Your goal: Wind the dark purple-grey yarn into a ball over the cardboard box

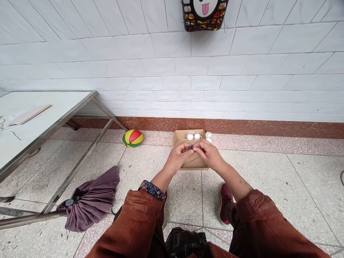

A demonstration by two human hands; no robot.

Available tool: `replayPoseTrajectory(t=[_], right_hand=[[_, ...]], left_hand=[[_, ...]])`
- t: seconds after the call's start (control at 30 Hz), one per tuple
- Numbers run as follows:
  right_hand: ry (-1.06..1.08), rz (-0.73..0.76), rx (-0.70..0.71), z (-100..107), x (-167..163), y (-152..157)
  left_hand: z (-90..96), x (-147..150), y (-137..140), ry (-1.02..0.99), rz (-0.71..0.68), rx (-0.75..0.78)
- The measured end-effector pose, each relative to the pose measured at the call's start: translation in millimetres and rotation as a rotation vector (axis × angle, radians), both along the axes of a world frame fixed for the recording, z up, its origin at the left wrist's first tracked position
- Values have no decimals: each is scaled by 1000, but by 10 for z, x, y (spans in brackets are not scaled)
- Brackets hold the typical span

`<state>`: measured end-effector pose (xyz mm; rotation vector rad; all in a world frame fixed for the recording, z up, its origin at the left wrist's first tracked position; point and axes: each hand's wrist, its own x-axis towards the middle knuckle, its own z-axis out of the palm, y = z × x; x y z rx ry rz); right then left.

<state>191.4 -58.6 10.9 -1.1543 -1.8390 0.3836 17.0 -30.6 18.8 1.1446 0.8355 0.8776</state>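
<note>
My left hand (177, 154) and my right hand (208, 153) meet in front of me, fingertips pinched together. Between them is a small dark blue piece (190, 147), too small and too covered by my fingers to name. Both hands are closed on it. Below them a shallow cardboard box (194, 165) lies on the floor, partly hidden by my hands. Two white balls of string (193, 136) rest at its back, with loose strands. More white balls (208, 135) sit just outside its right side. A thin dark line (190, 161) crosses the box; I cannot tell what it is.
On the left stands a metal-framed table (53, 118) with a long beige object (32, 114) on it. A colourful ball (133, 138) and a purple folded umbrella (92, 200) lie on the floor. A black basket (205, 25) hangs on the tiled wall ahead.
</note>
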Motion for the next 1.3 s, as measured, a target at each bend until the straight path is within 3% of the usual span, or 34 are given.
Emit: replayPoseTrajectory(t=[0.23, 0.5, 0.7, 0.93, 1.0, 1.13, 1.23, 1.3], right_hand=[[23, -34, -22, -29, 71, 33], [126, -33, -119, -72, -35, 76], [131, 121, -373, -106, -93, 24], [5, 187, -468, -137, -105, -47], [-40, 201, -434, -137, -101, -56], [-27, 201, -228, -24, -64, -62], [46, 134, -116, 80, -8, -45], [77, 75, -71, 107, 29, -23]], left_hand=[[44, -81, 0, 46, -167, 12], [55, -84, -11, -259, -87, -195], [89, -118, 37, -345, -12, -215], [97, -125, 138, -454, 178, -275], [75, -126, 166, -412, 243, -243], [17, -136, 193, -140, 270, -68], [-13, -139, 163, 46, 175, 57], [-20, -134, 120, 103, 56, 58]])
